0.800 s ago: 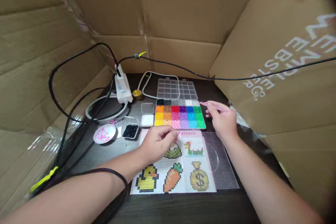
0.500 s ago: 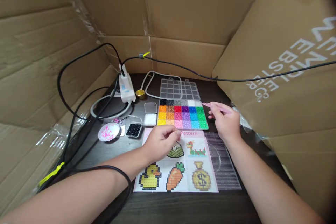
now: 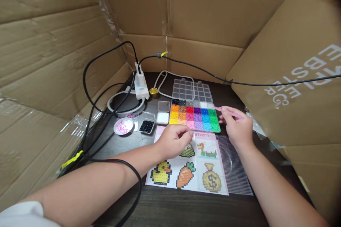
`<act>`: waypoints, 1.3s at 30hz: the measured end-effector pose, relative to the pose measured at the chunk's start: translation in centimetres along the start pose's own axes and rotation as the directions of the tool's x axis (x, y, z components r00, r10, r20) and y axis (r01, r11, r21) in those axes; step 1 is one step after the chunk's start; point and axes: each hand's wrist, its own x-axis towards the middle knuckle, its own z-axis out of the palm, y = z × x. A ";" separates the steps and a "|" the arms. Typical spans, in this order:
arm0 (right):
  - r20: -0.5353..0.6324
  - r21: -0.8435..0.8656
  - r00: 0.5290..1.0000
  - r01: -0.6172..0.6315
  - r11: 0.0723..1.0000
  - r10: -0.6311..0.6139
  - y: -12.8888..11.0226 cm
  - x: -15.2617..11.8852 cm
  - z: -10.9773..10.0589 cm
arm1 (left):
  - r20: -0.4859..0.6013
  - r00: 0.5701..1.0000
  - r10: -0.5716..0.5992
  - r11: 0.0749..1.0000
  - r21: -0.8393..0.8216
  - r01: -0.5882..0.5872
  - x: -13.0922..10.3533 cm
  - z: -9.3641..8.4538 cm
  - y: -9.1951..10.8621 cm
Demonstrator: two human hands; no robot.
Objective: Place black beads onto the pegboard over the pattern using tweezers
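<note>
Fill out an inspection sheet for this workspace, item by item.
Surface: dark tabletop, wood-grained.
Work things: bead box, lid open; pattern sheet; mesh sheet; pink tool; black beads; white beads.
Clutter: gold cup, power strip, toward the back left.
Hands: left hand over the pattern sheet, grasp unclear; right hand holds the pink tool, tip near the bead box's far right corner.
Cables: black cables, one crossing before the left forearm.
Surroundings: cardboard walls, back and both sides.

Light moderate, fairly even | pale sheen on surface (image 3: 115, 145), left | glints on clear tape (image 3: 70, 126) | beads (image 3: 197, 117) soft-grained | upper-right corner dark, blurred | edges stretched
</note>
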 end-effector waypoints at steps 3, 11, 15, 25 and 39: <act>0.004 0.000 1.000 0.006 1.000 -0.006 0.1 0.1 0.0 | -0.023 0.999 0.032 0.999 0.001 -0.032 -0.2 0.0 0.0; 0.013 0.019 1.000 0.001 1.000 -0.001 0.0 0.2 -0.1 | -0.207 0.963 0.175 0.985 0.037 -0.171 -1.3 -1.2 2.6; 0.023 0.045 1.000 -0.006 0.999 0.005 0.0 0.2 -0.2 | -0.402 0.857 0.322 0.946 0.092 -0.312 -2.0 -4.1 5.0; 0.066 0.058 0.998 0.002 0.998 -0.006 -0.1 0.0 0.0 | -0.448 0.863 0.232 0.742 0.655 0.141 -5.9 -9.2 1.4; 0.092 0.006 0.996 -0.016 1.000 0.015 -0.7 -0.6 -0.2 | -0.319 0.945 0.070 0.544 0.807 0.232 -5.9 -8.2 0.2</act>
